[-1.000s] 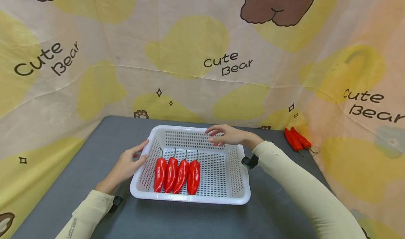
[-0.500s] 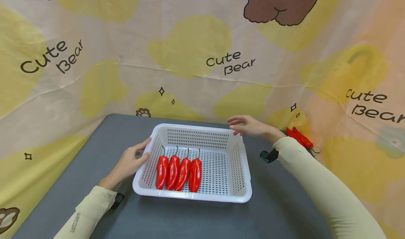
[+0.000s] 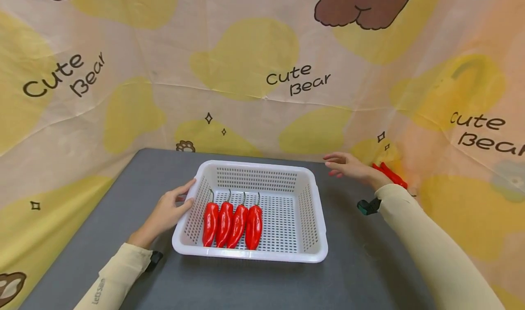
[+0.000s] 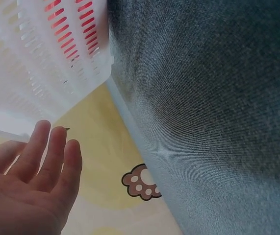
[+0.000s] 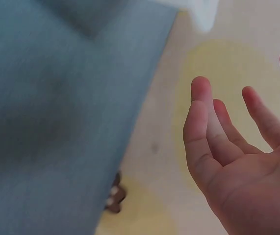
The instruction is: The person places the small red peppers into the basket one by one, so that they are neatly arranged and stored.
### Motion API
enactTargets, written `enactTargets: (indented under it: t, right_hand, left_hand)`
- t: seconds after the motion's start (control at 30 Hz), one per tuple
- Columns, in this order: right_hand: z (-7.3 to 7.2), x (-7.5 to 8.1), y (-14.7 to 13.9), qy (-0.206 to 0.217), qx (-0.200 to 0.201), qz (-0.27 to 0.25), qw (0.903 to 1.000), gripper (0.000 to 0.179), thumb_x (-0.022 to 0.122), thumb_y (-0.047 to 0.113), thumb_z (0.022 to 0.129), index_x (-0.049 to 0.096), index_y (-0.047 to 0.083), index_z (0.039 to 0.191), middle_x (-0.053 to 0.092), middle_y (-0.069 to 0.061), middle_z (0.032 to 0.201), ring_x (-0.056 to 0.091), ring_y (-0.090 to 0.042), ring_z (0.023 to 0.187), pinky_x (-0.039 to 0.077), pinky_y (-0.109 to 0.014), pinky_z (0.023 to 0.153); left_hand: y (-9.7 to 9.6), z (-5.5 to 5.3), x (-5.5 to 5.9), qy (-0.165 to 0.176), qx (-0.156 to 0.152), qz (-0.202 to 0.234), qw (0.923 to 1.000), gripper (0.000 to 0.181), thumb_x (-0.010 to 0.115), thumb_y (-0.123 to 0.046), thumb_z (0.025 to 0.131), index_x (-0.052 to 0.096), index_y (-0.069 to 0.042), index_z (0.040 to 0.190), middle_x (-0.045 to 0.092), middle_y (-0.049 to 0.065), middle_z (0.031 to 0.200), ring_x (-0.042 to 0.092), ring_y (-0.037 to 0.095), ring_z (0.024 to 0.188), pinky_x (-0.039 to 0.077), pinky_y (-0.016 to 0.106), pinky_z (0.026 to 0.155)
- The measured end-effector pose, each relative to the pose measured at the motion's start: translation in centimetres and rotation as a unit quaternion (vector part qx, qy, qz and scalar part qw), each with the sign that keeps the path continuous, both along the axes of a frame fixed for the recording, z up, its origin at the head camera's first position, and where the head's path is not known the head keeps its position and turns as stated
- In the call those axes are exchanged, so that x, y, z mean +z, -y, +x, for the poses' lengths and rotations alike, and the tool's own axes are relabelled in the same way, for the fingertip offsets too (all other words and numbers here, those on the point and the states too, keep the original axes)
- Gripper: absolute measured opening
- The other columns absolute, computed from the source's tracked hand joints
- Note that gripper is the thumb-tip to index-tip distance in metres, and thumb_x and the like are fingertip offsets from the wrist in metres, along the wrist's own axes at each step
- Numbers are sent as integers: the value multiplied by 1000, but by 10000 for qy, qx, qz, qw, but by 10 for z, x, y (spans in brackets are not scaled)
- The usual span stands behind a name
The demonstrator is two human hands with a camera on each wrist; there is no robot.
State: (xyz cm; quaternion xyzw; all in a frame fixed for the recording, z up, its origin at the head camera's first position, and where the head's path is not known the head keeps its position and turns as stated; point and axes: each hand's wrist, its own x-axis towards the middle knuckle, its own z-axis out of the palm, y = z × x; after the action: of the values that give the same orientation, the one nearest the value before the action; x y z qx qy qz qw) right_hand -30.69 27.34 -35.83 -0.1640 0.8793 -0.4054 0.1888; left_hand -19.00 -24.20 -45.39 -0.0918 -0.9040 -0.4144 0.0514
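A white perforated plastic basket (image 3: 270, 256) stands on the dark grey table. Several glossy red chili peppers (image 3: 254, 228) lie side by side in its left half, stems towards the back. My left hand (image 3: 170, 209) rests against the basket's left rim, thumb and fingertips touching it. From the left wrist view, its fingers (image 4: 46, 161) look nearly straight beside the rim. My right hand (image 3: 348, 166) hovers beyond the basket's back right corner, holding nothing. Its fingers are loosely bent and spread in the right wrist view. Two more red chili peppers (image 3: 393, 177) lie near the table's right back edge, partly hidden behind the right wrist.
A printed cloth (image 3: 242, 64) with yellow patches, bears and lettering hangs behind and to the right of the table (image 3: 229, 285). Dark bands with small devices (image 3: 369, 207) sit on both wrists. The table's back edge runs close behind the basket.
My right hand has moved from above the basket's back rim rightwards, towards the two chili peppers at the far right. The left hand stays at the basket's left rim.
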Motion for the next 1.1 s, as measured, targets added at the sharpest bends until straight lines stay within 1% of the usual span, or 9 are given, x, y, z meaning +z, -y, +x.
enactTargets:
  t: [0.2,0.33,0.43,0.53,0.73,0.9,0.93,1.0,1.1]
  right_hand:
    - [0,-9,-33,193,-335,177,9991,59,48,35,107,36,-2,152,42,-32,153,60,-43,124,49,-55,108]
    - [0,-9,-51,281,-561,271,9977,64,45,39,107,33,-4,153,37,-34,155,54,-48,131,46,-57,110]
    - [1,-9,-65,319,-737,380,9960,66,44,41,108,31,-4,154,33,-35,157,52,-48,133,47,-55,110]
    - [3,-9,-76,332,-890,461,9944,66,43,41,108,30,-3,155,32,-35,158,52,-47,133,50,-51,107]
    - [9,-8,-96,362,-869,507,9943,67,40,40,109,25,-5,156,30,-39,156,48,-51,133,54,-49,103]
    - [9,-12,-113,415,-1039,552,9922,69,40,41,109,24,-7,155,32,-39,153,52,-47,128,57,-35,93]
    - [9,-14,-116,431,-1073,619,9914,70,40,42,108,24,-7,156,31,-39,153,52,-47,128,57,-35,93]
    - [9,-16,-123,491,-1138,746,9895,73,39,44,108,22,-8,156,26,-40,156,50,-50,129,56,-40,96]
    - [9,-21,-131,550,-1252,959,9860,77,38,48,107,19,-8,156,17,-43,158,41,-55,135,50,-54,105]
  left_hand:
    - [0,0,1,30,-4,-33,10000,57,60,-12,98,45,-6,152,57,31,139,63,48,106,63,39,64]
    - [0,-2,2,20,-17,-72,10000,57,60,-13,98,44,-6,152,57,31,138,63,48,107,63,40,65]
    - [-1,-2,3,50,-16,-79,10000,58,61,-14,97,45,-7,152,58,31,138,63,48,106,64,39,64]
    - [0,-1,3,20,-22,-74,10000,57,61,-13,97,45,-6,152,58,31,138,62,47,106,63,39,65]
    - [1,0,2,71,-22,-48,10000,58,61,-13,97,45,-6,152,57,30,139,62,47,106,63,38,63]
    - [0,-1,0,78,-20,-7,10000,58,61,-12,97,45,-7,152,57,30,139,62,47,107,63,38,63]
    - [1,-1,0,87,-16,5,10000,58,61,-12,97,45,-7,152,57,30,138,62,48,107,63,38,63]
    - [1,-1,0,94,-4,21,10000,59,62,-12,97,44,-7,152,58,30,138,62,48,107,63,37,63]
    - [1,-1,-1,100,-4,48,9999,59,62,-12,97,44,-7,153,58,31,138,63,48,106,63,37,62]
